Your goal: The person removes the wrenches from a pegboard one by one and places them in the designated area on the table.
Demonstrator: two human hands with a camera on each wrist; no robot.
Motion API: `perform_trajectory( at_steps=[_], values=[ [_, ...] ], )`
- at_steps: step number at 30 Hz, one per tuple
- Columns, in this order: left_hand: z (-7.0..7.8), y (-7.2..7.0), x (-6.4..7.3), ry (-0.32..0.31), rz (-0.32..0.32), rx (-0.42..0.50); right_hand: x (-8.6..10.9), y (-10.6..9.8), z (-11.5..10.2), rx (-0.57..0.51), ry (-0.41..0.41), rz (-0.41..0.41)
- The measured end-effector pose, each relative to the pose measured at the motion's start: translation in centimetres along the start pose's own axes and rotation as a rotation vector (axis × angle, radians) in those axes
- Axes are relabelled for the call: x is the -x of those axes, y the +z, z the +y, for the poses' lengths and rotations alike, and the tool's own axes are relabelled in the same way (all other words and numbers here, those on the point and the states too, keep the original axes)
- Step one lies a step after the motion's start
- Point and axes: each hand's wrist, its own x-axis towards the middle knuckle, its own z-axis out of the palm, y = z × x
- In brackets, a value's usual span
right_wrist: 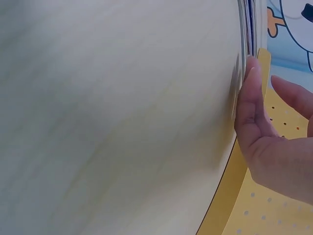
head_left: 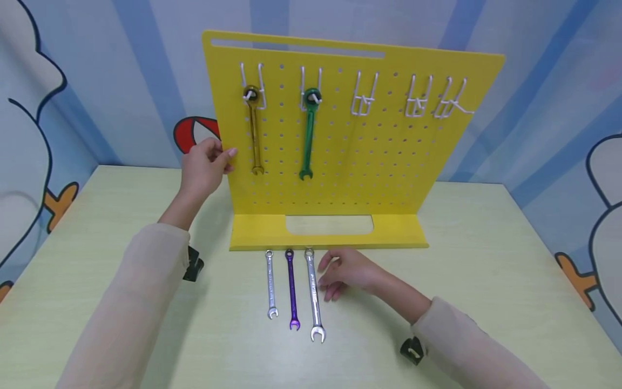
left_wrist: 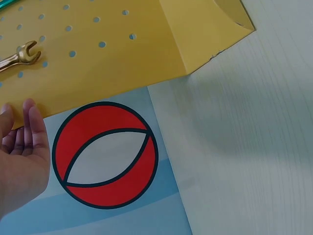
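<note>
My left hand point(head_left: 203, 168) holds the left edge of a yellow pegboard point(head_left: 359, 162), thumb on the front face and fingers curled round the edge. Beside that hand, a gold combination wrench point(head_left: 255, 135) hangs from a hook, with a green wrench point(head_left: 309, 138) to its right. Three wrenches lie on the table before the board's base: a small silver one point(head_left: 270, 283), a purple one point(head_left: 292, 289) and a larger silver one point(head_left: 314, 294). Just right of the larger silver wrench is my right hand point(head_left: 352, 273), its fingers loosely bent with nothing between them.
Three white wire hooks on the board's right half carry nothing, among them the middle hook point(head_left: 363, 100) and the rightmost hook point(head_left: 451, 102). The pegboard's base point(head_left: 257, 232) stands on the pale table point(head_left: 486, 270). A blue cartoon-printed wall point(head_left: 534, 81) rises behind.
</note>
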Motion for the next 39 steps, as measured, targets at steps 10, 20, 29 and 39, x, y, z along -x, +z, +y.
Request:
perform_trajectory(
  at_steps=[10, 20, 29, 39],
  values=[
    [0.0, 0.0, 0.1, 0.008, -0.002, 0.003, -0.3, -0.4, 0.2, 0.022, -0.024, -0.007],
    [0.0, 0.0, 0.0, 0.009, 0.001, -0.004, -0.4, -1.1, -0.1, 0.036, -0.090, 0.008],
    [-0.2, 0.0, -0.1, 0.010, -0.004, -0.008, -0.6, -1.4, -0.3, 0.044, -0.109, 0.010],
    [-0.2, 0.1, -0.2, 0.012, 0.000, 0.005, -0.7, -2.2, -1.1, 0.042, -0.150, 0.016]
  ],
)
